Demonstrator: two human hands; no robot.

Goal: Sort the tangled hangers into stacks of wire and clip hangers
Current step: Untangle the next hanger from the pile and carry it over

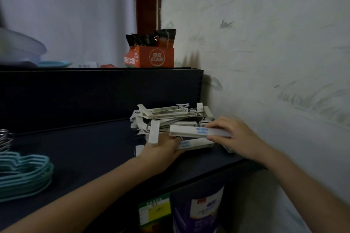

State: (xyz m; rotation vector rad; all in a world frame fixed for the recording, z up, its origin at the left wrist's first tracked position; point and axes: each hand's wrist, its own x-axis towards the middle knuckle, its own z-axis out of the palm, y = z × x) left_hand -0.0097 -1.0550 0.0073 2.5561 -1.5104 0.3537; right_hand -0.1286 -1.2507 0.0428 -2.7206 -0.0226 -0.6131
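At the far right of the dark surface [85,147], by the wall, the white clip hangers [166,115] lie in a pile. The right grip [233,136] pinches the top clip hanger [198,131] by its bar, and the left grip [161,151] curls round the lower clip hanger [195,144]. The teal wire hangers [24,174] sit stacked at near left.

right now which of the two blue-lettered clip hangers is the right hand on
The upper clip hanger, pinched by the right hand at its right end; the lower lettered one is held by the left hand.
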